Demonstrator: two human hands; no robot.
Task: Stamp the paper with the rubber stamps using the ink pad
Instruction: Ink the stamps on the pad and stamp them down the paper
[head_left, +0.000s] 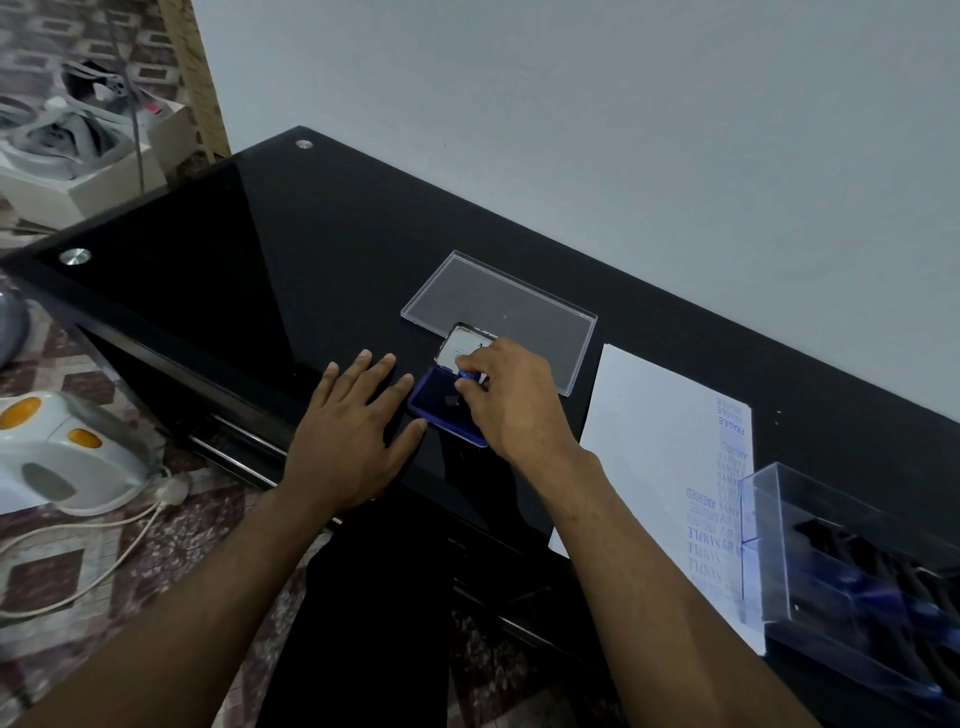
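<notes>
Your right hand (511, 400) has its fingers (467, 385) pinched around a small blue rubber stamp (470, 375), held right over the open ink pad (441, 408), whose blue tray lies on the table with its lid (460, 345) tipped up behind your knuckles. Your left hand (353, 431) lies flat on the table (234, 270), fingers spread and grasping nothing, its index finger and thumb touching the near-left edge of the ink pad. Just beyond the ink pad lies a clear plastic lid (498, 306), flat on the black glass. To your right the paper (660, 467) lies near the table's front edge, with blue stamped words such as SAMPLE and FRAGILE in a column along its far side. A clear plastic box (852, 566) holding dark stamps sits on the paper's right end. The table stands against a pale wall (571, 130); on the patterned floor to your left sits a white appliance (72, 457) with a cord
</notes>
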